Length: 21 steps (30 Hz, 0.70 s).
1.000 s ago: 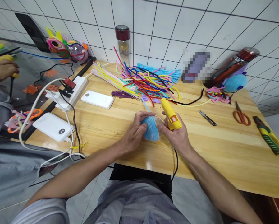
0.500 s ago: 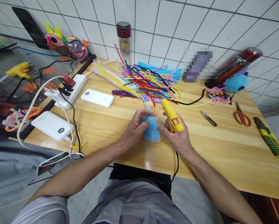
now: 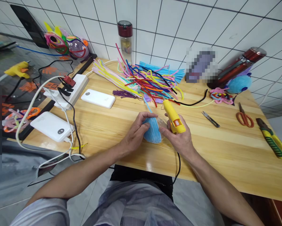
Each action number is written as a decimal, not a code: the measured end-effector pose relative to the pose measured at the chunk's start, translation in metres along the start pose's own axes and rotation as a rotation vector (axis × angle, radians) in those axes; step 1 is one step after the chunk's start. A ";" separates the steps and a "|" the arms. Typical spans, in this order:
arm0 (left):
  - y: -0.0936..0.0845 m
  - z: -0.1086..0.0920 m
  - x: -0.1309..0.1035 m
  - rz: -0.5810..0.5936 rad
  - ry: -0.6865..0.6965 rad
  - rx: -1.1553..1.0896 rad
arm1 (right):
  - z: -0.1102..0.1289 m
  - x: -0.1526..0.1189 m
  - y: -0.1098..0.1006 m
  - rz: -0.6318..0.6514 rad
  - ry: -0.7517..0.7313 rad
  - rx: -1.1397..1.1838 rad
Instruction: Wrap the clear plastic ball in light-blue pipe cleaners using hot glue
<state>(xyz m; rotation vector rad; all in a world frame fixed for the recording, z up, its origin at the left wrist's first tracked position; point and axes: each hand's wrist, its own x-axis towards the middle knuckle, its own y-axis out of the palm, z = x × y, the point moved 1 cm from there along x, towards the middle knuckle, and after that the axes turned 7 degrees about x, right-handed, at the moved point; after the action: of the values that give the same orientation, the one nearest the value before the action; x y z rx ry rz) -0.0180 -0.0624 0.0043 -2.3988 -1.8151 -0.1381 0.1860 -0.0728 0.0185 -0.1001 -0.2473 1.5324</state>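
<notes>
Over the front middle of the table, my left hand [image 3: 138, 128] is closed on a clear rounded plastic piece [image 3: 164, 127] partly covered with rows of light blue pipe cleaners [image 3: 152, 131]. A loose blue end sticks up past my fingers. My right hand [image 3: 181, 138] is wrapped round a yellow hot glue gun [image 3: 173, 116], its nozzle pointing away from me. With the thumb, that hand also touches the clear side of the plastic piece. A black cord [image 3: 178, 166] hangs from the gun over the table edge.
Behind my hands lies a heap of coloured pipe cleaners [image 3: 150, 78]. Snips [image 3: 210, 119], scissors [image 3: 244, 116] and pliers [image 3: 271, 138] lie to the right. On the left are white power banks [image 3: 98, 98], a power strip [image 3: 76, 91], cables and another yellow glue gun [image 3: 18, 69].
My hands, the blue-covered piece and the glue gun stay almost exactly where they were. The view has shifted very slightly at the left side.
</notes>
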 end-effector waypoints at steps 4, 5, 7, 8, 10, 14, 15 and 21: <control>-0.001 0.001 -0.001 0.018 0.027 -0.003 | 0.001 0.000 0.000 0.004 0.001 0.005; -0.001 0.001 -0.001 0.025 0.029 0.001 | 0.002 0.000 0.000 0.006 0.002 0.010; 0.000 0.002 -0.001 0.033 0.031 0.017 | 0.002 0.000 0.000 0.010 0.003 0.012; 0.000 0.002 -0.001 0.036 0.031 0.025 | 0.002 0.000 0.000 0.010 0.001 0.010; 0.000 0.002 -0.002 0.035 0.028 0.039 | 0.002 0.000 -0.001 0.007 -0.004 0.006; 0.001 0.001 -0.002 0.030 0.027 0.058 | 0.000 0.000 -0.001 0.010 -0.007 0.017; 0.000 0.001 -0.002 0.033 0.031 0.060 | 0.000 0.000 -0.001 0.011 -0.006 0.021; 0.000 0.003 -0.001 0.061 0.044 0.023 | 0.002 0.000 0.000 0.009 -0.013 0.025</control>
<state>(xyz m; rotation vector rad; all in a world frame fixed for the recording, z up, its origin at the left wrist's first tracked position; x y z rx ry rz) -0.0182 -0.0633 0.0008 -2.4123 -1.7134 -0.1613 0.1856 -0.0728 0.0204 -0.0714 -0.2382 1.5450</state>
